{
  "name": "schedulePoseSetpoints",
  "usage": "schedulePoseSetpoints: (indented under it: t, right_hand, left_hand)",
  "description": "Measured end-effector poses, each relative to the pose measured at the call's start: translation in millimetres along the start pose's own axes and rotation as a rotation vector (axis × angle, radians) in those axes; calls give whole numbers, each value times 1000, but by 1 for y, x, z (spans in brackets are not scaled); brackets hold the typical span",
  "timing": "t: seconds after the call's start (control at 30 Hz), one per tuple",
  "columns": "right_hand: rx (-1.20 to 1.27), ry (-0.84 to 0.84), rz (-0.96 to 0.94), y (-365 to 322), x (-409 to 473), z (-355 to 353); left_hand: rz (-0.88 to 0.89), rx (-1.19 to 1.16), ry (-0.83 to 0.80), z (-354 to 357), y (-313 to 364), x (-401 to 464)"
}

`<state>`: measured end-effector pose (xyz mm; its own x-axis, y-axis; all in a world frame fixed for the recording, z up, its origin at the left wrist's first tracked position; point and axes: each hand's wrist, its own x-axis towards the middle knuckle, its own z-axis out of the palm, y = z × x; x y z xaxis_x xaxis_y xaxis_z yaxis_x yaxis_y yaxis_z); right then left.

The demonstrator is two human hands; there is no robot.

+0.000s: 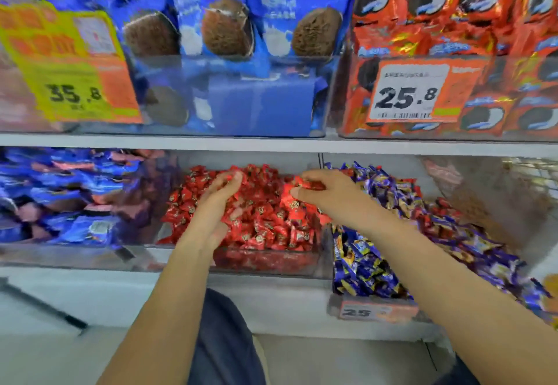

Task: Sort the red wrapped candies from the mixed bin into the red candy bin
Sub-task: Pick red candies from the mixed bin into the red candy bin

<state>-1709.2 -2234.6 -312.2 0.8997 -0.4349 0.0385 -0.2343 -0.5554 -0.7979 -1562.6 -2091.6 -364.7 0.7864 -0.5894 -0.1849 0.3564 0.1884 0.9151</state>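
Observation:
A clear red candy bin [265, 261] on the lower shelf is heaped with red wrapped candies [268, 215]. To its right the mixed bin [374, 300] holds blue-and-gold wrapped candies [392, 218] with a few red ones [437, 206] among them. My left hand [220, 197] rests on the red heap, fingers curled around red candies. My right hand [323, 191] hovers over the right side of the red bin, at the divider, pinching a few red candies [305, 185] in its fingers.
Left of the red bin lies a bin of blue packets [66, 197]. The upper shelf carries blue cookie packs [229, 31] and orange-red cookie packs [453, 7], with price tags 35.8 [75, 94] and 25.8 [407, 94]. A small price label [371, 312] hangs under the mixed bin.

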Motion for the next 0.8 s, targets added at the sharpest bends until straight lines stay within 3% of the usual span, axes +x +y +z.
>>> schedulePoseSetpoints:
  t: [0.2, 0.27, 0.3, 0.4, 0.43, 0.53, 0.6, 0.73, 0.8]
  right_hand:
    - [-255, 59, -63, 7, 35, 34]
    - [-366, -19, -109, 2, 34, 35]
    - [-481, -66, -118, 1, 32, 34]
    - [-818, -15, -136, 7, 27, 30]
    - [-843, 13, -123, 11, 24, 27]
    - [-665, 61, -67, 25, 14, 17]
    - [-510, 75, -38, 29, 8, 12]
    - [-379, 39, 2, 33, 1, 7]
    - [-335, 33, -3, 35, 0, 6]
  left_hand:
    - [93, -15, 52, -10, -4, 11]
    - [159, 54, 71, -11, -3, 14]
    - [212, 202, 103, -13, -6, 17]
    - [424, 1121, 160, -16, -21, 19]
    - [442, 1356, 99, -13, -24, 15]
    - [223, 1646, -257, -1, -27, 9]
    - [72, 1755, -381, 4, -25, 15]
    - [-61, 1829, -463, 7, -19, 35]
    - [-76, 1840, -411, -2, -17, 42]
